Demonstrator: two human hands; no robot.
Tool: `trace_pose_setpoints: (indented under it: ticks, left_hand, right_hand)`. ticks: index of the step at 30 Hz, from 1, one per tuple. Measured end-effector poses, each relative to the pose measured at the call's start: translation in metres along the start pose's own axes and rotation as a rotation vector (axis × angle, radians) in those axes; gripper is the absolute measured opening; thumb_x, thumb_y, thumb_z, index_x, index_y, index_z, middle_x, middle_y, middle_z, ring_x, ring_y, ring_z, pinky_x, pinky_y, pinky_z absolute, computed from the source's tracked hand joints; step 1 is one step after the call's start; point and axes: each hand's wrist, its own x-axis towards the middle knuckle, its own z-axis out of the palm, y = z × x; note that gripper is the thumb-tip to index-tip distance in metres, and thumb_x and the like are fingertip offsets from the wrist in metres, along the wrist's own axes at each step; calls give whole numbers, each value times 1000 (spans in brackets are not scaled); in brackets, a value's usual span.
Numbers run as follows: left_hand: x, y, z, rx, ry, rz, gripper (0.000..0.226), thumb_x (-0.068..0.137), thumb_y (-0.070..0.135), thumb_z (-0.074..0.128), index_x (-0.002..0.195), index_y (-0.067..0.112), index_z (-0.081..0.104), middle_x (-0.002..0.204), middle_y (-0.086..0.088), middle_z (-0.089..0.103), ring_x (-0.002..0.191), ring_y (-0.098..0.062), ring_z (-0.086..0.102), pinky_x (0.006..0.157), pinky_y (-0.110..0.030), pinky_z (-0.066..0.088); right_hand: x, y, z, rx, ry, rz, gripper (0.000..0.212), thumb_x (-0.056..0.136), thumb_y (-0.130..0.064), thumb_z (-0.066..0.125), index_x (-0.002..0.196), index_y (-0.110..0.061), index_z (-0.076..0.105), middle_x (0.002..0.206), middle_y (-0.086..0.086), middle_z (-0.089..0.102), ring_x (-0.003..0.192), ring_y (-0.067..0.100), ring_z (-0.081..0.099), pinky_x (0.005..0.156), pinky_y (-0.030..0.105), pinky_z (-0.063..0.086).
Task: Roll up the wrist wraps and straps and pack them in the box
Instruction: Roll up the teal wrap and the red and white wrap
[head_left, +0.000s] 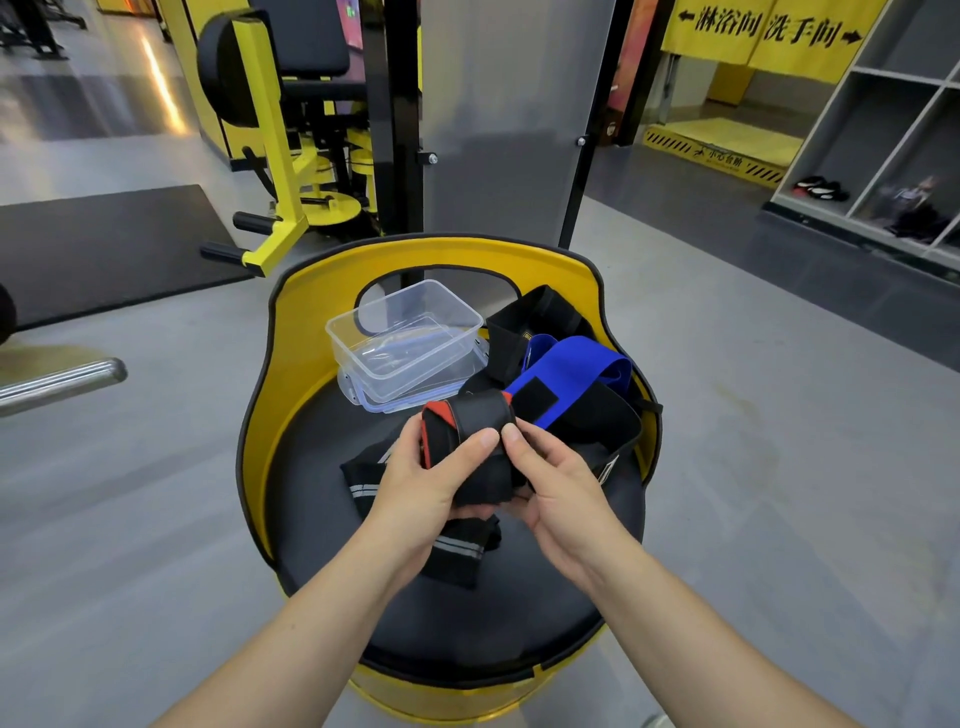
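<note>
Two hands meet at frame centre: the left hand (415, 480) and right hand (558, 486) both pinch a half-rolled black-and-red wrap (467, 421) above the seat (467, 623). If either thumb slips, it will likely spring loose. Behind lie unrolled straps (571, 364) and the empty box (405, 332).

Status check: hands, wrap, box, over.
Left hand and right hand both gripping red-black wrap, part-rolled. Clear box open, no wraps inside. Blue strap loose alongside.

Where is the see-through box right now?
In the head view, the clear box sits on its lid at the back left of the black seat, just left of the blue strap and beyond both hands.
</note>
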Motion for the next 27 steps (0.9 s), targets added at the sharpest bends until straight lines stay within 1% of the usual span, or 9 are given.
trace_pose_setpoints:
  ticks: [2, 4, 9, 11, 14, 17, 21, 24, 27]
  left_hand:
    - [1, 1, -1, 9, -44, -11, 60, 74, 44, 80, 128, 26, 60, 116, 1, 77, 103, -21, 76, 85, -56, 63]
    - [3, 2, -3, 21, -89, -19, 59, 79, 42, 78, 132, 25, 57, 120, 1, 75, 107, -21, 75, 87, -56, 62]
    - [8, -3, -11, 144, -58, 15, 43, 87, 33, 80, 126, 25, 64, 116, 0, 76, 103, -18, 76, 82, -49, 65]
    - [9, -6, -11, 169, -17, 38, 43, 86, 33, 84, 123, 26, 65, 114, 0, 77, 102, -19, 76, 79, -49, 65]
    - [10, -9, -12, 169, 2, 50, 45, 82, 36, 86, 122, 25, 68, 112, -1, 78, 104, -22, 76, 83, -52, 64]
    - [9, -9, -13, 129, -11, 38, 37, 88, 26, 82, 121, 22, 68, 110, -2, 78, 102, -23, 76, 84, -56, 63]
    - [6, -5, -11, 18, -58, 5, 47, 85, 30, 80, 128, 19, 64, 119, -4, 77, 111, -24, 74, 96, -58, 58]
    - [7, -6, -13, -156, -67, -28, 55, 84, 23, 77, 135, 14, 58, 128, -8, 73, 119, -27, 70, 105, -56, 53]
    - [10, -8, -17, -204, -95, -59, 60, 83, 17, 82, 137, 16, 56, 130, -11, 72, 120, -31, 70, 109, -57, 49]
  right_hand:
    - [0, -5, 0, 14, -19, 32, 35, 102, -24, 59, 134, -10, 63, 122, 11, 74, 117, 27, 69, 102, 46, 56]
    - [0, -7, -1, 23, -34, 43, 35, 103, -27, 58, 133, -10, 63, 124, 11, 73, 118, 26, 69, 104, 44, 54]
    - [3, 1, -1, 80, 4, 22, 31, 101, -22, 60, 127, -7, 67, 120, 14, 74, 106, 25, 73, 95, 40, 59]
    - [4, 3, -1, 100, 20, 17, 29, 102, -19, 59, 126, -5, 68, 118, 15, 75, 106, 26, 74, 92, 41, 61]
    - [4, 5, 3, 112, 57, 12, 28, 101, -17, 60, 125, -5, 69, 118, 16, 75, 107, 28, 74, 84, 41, 63]
    - [3, 7, 6, 141, 78, 33, 29, 100, -18, 62, 126, -7, 69, 116, 13, 76, 106, 25, 74, 83, 39, 63]
    - [1, 3, 9, 172, 67, 24, 34, 97, -21, 67, 129, -9, 65, 119, 9, 75, 112, 23, 72, 101, 41, 55]
    - [-5, 3, 11, 54, -13, 36, 22, 98, -24, 64, 119, -18, 70, 113, 0, 78, 104, 13, 73, 92, 31, 51]
    - [-7, 10, 12, -59, -57, 56, 27, 99, -28, 63, 124, -20, 69, 118, -4, 76, 110, 12, 71, 95, 31, 50]
